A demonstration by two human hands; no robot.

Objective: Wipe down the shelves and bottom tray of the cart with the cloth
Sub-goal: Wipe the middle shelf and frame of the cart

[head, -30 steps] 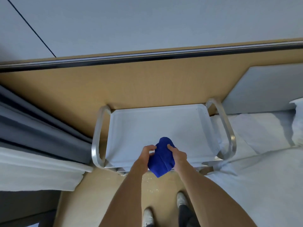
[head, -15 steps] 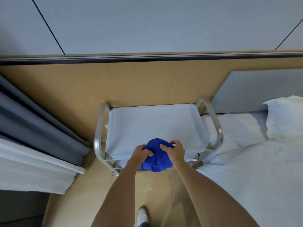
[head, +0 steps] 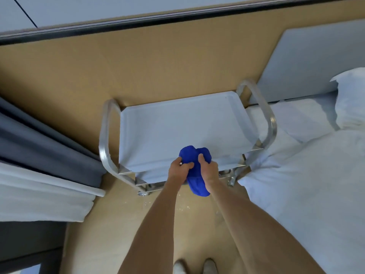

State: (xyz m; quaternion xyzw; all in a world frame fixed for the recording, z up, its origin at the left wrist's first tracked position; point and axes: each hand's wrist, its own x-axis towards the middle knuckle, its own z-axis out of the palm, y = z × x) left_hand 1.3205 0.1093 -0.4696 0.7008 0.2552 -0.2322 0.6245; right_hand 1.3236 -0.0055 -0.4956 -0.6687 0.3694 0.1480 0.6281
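A cart with a white top shelf (head: 177, 123) and silver side handles (head: 105, 135) stands against the wall ahead of me. Both my hands hold a bunched blue cloth (head: 194, 157) above the shelf's near edge. My left hand (head: 180, 170) grips its left side and my right hand (head: 209, 172) grips its right side. The cloth's lower end hangs down between my wrists. Edges of lower shelves (head: 150, 177) peek out under the top shelf; the bottom tray is hidden.
A bed with white bedding (head: 308, 184) and a pillow (head: 351, 99) lies right of the cart, touching its right handle. Grey and white curtains (head: 39, 155) hang on the left. Tan floor (head: 110, 224) runs under me, my shoes (head: 195, 265) at the bottom.
The cloth has been regathered between my hands and now hangs lower between the wrists. My view has tilted and come closer to the cart.
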